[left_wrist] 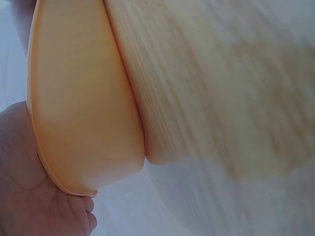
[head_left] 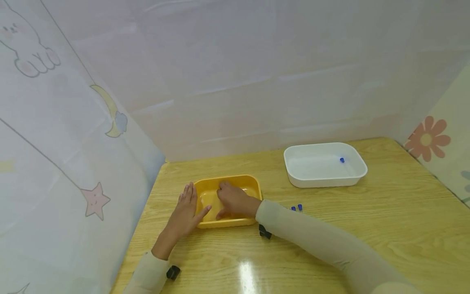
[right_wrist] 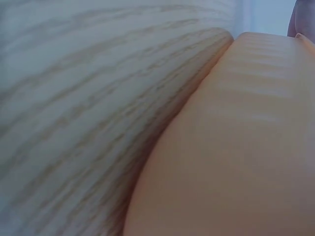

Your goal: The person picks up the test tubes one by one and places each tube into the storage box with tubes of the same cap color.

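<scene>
A yellow plastic tub [head_left: 227, 223] stands on the table at centre left. My left hand [head_left: 186, 214] rests on its left rim, fingers straight and thumb spread over the near corner. In the left wrist view that palm [left_wrist: 19, 167] lies against the rim of the tub [left_wrist: 83, 98]. My right hand [head_left: 235, 200] reaches down inside the tub, fingers bent and thumb apart from them. Whatever its fingertips touch is hidden by the hand. Only the tub's outer wall [right_wrist: 236, 147] shows large in the right wrist view.
A white tub [head_left: 315, 183] stands at the back right, with one small blue piece [head_left: 342, 160] inside. Two small blue-topped pieces [head_left: 300, 207] lie on the wooden table [head_left: 396, 212] just beyond the right sleeve [head_left: 315, 232]. Printed sheets [head_left: 235, 81] hang around the table's back and sides.
</scene>
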{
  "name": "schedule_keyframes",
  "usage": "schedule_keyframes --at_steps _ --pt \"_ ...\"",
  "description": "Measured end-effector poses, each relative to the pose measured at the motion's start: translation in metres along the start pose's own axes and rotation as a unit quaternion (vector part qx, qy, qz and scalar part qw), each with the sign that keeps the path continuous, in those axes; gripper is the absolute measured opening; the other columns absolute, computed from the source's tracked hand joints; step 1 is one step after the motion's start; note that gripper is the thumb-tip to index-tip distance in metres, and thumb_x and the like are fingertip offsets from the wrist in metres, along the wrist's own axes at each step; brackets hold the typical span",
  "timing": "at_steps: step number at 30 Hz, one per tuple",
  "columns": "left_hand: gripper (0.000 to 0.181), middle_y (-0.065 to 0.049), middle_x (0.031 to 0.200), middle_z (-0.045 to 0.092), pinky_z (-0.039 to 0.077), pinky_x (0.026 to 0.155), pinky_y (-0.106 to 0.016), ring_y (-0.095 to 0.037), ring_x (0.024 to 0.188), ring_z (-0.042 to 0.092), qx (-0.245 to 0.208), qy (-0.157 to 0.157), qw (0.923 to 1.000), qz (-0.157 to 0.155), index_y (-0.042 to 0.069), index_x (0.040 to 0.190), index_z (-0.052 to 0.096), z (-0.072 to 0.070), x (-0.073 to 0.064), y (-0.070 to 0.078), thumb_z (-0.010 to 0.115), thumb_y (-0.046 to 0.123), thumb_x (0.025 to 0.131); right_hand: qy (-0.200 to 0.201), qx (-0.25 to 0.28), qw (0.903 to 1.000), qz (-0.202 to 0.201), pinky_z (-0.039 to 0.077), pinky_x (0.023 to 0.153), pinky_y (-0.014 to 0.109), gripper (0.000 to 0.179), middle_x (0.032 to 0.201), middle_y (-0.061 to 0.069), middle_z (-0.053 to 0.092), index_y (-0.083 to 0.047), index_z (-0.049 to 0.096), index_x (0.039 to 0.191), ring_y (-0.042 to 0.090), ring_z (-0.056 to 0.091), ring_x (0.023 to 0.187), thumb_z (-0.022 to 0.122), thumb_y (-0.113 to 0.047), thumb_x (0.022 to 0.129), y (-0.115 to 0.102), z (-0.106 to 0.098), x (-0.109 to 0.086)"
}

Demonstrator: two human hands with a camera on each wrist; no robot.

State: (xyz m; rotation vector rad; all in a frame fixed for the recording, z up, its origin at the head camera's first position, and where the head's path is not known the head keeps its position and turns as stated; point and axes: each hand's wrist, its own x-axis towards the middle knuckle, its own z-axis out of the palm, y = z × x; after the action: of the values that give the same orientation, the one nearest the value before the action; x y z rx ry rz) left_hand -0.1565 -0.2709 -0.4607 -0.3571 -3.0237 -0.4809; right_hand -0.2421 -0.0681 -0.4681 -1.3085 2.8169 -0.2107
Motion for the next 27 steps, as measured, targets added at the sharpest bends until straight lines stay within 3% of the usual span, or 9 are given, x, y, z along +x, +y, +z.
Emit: schedule_keyframes --at_steps 21,27 --pt "0.093 -0.027 0.166 0.002 0.011 0.121 -0.061 -0.041 0.154 0.002 -0.009 0.008 0.9999 0.008 -0.012 0.157 0.012 0.003 0.000 -0.002 0.045 0.057 0.104 -0.011 -0.004 0.9999 0.003 0.052 0.077 0.025 0.084 0.108 0.006 0.057 -0.001 0.070 0.117 0.015 0.049 0.090 0.070 -0.073 0.074 -0.002 -0.005 -0.004" --pt "0.093 -0.025 0.167 0.002 0.010 0.122 -0.059 -0.040 0.155 0.003 0.002 0.002 1.0000 -0.002 -0.011 0.158 0.010 0.004 0.001 -0.001 0.043 0.058 0.104 -0.008 0.017 0.9998 0.005 0.051 0.070 0.023 0.064 0.106 0.004 0.058 -0.005 0.072 0.110 0.013 0.049 0.086 0.072 -0.064 0.084 0.001 -0.010 -0.009"
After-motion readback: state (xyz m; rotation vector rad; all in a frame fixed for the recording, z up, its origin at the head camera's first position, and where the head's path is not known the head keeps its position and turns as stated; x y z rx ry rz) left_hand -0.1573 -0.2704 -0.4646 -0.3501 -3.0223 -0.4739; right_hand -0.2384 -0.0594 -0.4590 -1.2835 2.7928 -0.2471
